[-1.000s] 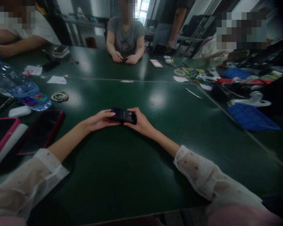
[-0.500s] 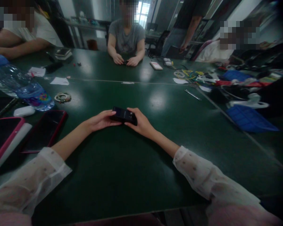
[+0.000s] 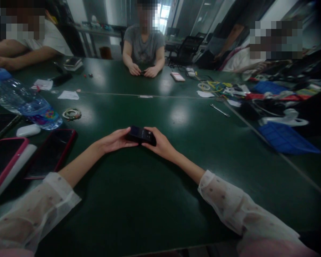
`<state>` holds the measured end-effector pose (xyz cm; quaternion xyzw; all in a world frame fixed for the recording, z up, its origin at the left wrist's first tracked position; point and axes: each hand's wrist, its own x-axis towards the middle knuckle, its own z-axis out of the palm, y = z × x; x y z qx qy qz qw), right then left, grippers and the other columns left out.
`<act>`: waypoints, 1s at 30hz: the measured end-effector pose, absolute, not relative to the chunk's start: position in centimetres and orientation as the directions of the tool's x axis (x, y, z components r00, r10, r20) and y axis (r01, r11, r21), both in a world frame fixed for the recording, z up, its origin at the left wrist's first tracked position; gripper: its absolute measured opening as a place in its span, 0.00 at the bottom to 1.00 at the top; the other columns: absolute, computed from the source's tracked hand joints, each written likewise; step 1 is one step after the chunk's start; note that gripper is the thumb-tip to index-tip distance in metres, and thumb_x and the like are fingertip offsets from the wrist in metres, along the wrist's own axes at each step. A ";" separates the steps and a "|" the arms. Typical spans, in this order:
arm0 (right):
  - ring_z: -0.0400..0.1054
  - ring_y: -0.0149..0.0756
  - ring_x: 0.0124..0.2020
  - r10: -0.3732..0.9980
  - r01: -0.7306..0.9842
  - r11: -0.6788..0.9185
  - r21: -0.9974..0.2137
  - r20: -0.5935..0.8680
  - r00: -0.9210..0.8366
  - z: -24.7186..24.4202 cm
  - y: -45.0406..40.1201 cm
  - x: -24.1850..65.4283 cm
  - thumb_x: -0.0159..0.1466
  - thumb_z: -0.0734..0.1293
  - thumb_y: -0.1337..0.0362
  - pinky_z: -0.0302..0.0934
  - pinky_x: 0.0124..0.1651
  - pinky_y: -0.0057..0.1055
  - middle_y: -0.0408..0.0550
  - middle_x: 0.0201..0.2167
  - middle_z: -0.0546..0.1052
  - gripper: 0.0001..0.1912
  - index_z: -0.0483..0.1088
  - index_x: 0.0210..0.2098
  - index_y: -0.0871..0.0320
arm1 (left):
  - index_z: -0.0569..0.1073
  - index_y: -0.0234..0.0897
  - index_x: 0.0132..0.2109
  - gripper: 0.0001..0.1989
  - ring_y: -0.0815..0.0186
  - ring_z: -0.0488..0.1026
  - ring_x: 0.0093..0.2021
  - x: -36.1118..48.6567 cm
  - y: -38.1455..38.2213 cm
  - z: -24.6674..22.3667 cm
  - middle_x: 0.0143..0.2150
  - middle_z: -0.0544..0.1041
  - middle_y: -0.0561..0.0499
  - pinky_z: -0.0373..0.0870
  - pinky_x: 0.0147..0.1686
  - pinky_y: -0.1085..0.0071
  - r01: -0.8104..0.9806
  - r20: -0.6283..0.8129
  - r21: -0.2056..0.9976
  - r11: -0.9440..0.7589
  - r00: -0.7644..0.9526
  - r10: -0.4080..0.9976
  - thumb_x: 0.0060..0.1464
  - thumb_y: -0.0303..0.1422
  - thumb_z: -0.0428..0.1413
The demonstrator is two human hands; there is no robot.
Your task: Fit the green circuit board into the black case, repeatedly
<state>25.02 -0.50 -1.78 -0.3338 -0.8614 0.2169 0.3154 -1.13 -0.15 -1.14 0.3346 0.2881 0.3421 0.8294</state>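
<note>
A small black device [image 3: 140, 135] is held between both hands above the middle of the green table [image 3: 123, 200]. My left hand [image 3: 117, 140] grips its left end, thumb on top and fingers beneath. Around the right end my right hand [image 3: 160, 143] is closed, with the thumb at the near side. The device's upper face shows faint small markings, too small to read. To the left of my left hand lies a dark phone with a red edge [image 3: 52, 151].
Plastic bottles [image 3: 40, 112], a white case [image 3: 28, 130] and a pink-edged phone [image 3: 6, 160] are at left. A bracelet-like coil [image 3: 71, 114] lies ahead. A wrench [image 3: 219, 110], cables [image 3: 211, 86] and a blue tray [image 3: 289, 138] are at right. A person [image 3: 143, 46] sits opposite.
The table and hands appear slightly lower in the view. Both hands keep their hold on the black device. At the back right, the standing person has shifted right.
</note>
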 end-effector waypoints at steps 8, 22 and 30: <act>0.68 0.50 0.59 0.698 0.426 0.692 -0.583 0.390 -0.600 -1.7 -0.5 25.0 0.64 0.72 0.60 0.68 0.59 0.56 0.56 0.59 0.69 0.36 0.53 0.67 0.50 | 0.73 0.33 0.57 0.18 0.51 0.72 0.62 -1.1 -0.1 -1.1 0.60 0.75 0.36 0.67 0.63 0.51 -0.418 -0.280 0.700 0.579 0.585 0.761 0.64 0.37 0.58; 0.69 0.51 0.58 0.733 0.424 0.680 -0.599 0.546 -0.404 -1.4 -0.8 25.2 0.66 0.70 0.52 0.66 0.60 0.53 0.55 0.59 0.71 0.33 0.57 0.66 0.49 | 0.61 0.32 0.68 0.26 0.51 0.77 0.57 -1.0 0.4 -1.2 0.57 0.77 0.36 0.64 0.65 0.54 -0.430 -0.299 0.639 0.638 0.626 0.720 0.70 0.40 0.50; 0.66 0.51 0.60 0.772 0.524 0.561 -0.641 0.634 -0.050 -1.8 -0.2 25.7 0.68 0.67 0.51 0.63 0.63 0.54 0.55 0.59 0.69 0.31 0.56 0.66 0.50 | 0.54 0.27 0.71 0.28 0.52 0.78 0.57 -1.1 0.3 -0.9 0.57 0.77 0.32 0.65 0.65 0.58 -0.394 -0.300 0.701 0.594 0.593 0.747 0.67 0.26 0.50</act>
